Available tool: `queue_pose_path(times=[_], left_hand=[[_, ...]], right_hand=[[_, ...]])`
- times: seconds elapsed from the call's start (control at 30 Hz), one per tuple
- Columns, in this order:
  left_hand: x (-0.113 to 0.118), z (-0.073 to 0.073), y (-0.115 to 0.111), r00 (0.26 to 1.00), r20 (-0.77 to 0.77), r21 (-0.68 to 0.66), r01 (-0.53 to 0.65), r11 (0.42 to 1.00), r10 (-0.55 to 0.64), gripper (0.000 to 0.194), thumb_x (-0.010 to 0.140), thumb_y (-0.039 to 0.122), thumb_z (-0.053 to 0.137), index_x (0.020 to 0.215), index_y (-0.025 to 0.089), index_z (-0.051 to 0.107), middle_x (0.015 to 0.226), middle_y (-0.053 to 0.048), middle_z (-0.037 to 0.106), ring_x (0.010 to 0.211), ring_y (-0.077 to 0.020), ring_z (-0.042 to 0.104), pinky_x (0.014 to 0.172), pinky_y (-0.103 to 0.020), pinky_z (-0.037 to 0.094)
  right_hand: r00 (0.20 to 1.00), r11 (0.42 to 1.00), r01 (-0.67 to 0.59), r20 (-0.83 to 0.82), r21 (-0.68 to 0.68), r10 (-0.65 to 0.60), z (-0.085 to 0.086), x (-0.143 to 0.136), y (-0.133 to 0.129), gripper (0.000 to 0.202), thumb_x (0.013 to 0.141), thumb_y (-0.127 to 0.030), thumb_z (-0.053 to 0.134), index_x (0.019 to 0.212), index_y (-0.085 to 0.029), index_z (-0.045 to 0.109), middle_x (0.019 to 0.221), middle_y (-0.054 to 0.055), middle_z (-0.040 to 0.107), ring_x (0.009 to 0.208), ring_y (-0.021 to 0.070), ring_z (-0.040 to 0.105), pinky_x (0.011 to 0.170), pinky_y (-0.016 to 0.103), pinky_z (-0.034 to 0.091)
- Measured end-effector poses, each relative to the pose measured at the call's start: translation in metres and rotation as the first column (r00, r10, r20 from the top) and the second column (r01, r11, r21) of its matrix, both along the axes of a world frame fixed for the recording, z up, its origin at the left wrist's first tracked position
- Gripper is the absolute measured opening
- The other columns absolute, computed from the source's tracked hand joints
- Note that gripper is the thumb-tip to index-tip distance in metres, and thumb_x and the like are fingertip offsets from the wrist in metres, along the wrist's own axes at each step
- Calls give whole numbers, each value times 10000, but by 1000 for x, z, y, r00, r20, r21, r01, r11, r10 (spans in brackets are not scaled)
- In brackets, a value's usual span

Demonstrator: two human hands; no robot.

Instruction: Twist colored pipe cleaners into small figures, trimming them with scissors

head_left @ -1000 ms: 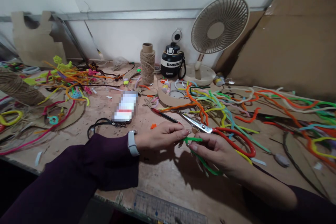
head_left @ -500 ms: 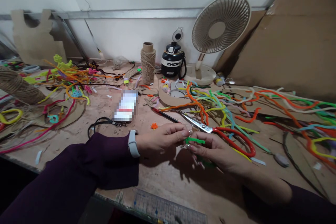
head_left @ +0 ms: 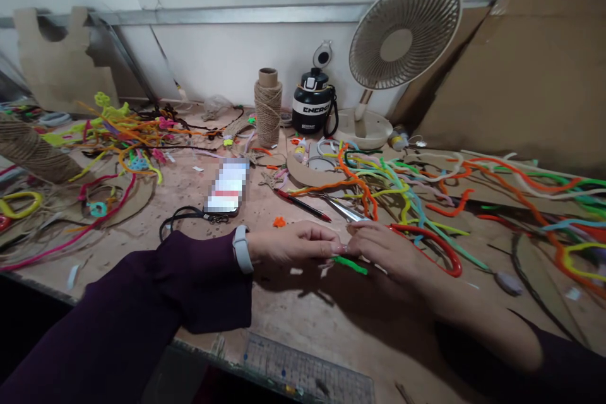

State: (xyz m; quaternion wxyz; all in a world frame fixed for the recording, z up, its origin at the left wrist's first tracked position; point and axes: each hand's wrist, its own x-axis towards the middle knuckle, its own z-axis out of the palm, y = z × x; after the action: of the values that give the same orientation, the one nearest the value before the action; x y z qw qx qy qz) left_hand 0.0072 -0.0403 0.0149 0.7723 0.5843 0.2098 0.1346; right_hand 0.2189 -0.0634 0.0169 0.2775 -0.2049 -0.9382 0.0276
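Note:
My left hand (head_left: 298,243), with a pale watch on its wrist, pinches a short bright green pipe cleaner (head_left: 351,265) between thumb and fingers. My right hand (head_left: 391,252) meets it at the fingertips, its fingers closed on the same piece and partly hiding it. The green end sticks out below the two hands, over the wooden table. Some thin brownish strands seem to hang by it, too blurred to make out. Red-handled scissors (head_left: 449,252) lie just behind my right hand, which covers part of them. A small orange piece (head_left: 279,222) lies beyond my left hand.
Many coloured pipe cleaners (head_left: 402,183) spread across the right side. A phone (head_left: 228,186), a red-and-black pen (head_left: 303,205), a twine spool (head_left: 268,107), a black bottle (head_left: 311,104) and a fan (head_left: 402,38) stand or lie behind. A clear ruler (head_left: 307,369) lies at the front edge.
My right hand has rolled over, so its back now faces up and its fingers cover more. The green end has tipped downward. The view has shifted slightly.

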Motion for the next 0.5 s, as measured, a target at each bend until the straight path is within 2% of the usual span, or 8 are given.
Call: queue_pose_path(times=[0.1,0.27,0.4,0.5], left_hand=[[-1,-2,1,1000,0,-33,-2,999,2,482,765,589,639,666,137,503,584,63,420,496,-46,313,477,-219,198],[-2,-3,2,1000,-10,-44,18,999,-18,460,781,573,633,697,133,528,586,62,417,493,-46,293,476,-222,186],[-1,0,2,998,-32,-13,58,998,-58,480,775,594,625,682,135,520,594,57,420,516,-53,313,491,-222,216],[-1,-1,3,992,-78,60,105,993,-101,492,792,611,591,677,140,512,585,57,408,524,-62,315,499,-223,238]], right_hand=[[999,990,39,14,135,-41,-1,1,1,128,942,-157,452,911,-186,572,725,17,650,686,138,625,897,395,501],[992,947,49,99,318,-84,5,7,-1,133,923,-118,485,981,-145,602,721,22,645,662,138,588,950,467,471],[989,933,31,125,359,-81,13,7,-3,144,904,-88,507,972,-147,619,701,9,629,640,131,566,951,471,470],[987,937,18,144,348,-72,15,7,-2,156,928,-106,470,952,-155,616,747,24,646,683,138,590,947,470,475]])
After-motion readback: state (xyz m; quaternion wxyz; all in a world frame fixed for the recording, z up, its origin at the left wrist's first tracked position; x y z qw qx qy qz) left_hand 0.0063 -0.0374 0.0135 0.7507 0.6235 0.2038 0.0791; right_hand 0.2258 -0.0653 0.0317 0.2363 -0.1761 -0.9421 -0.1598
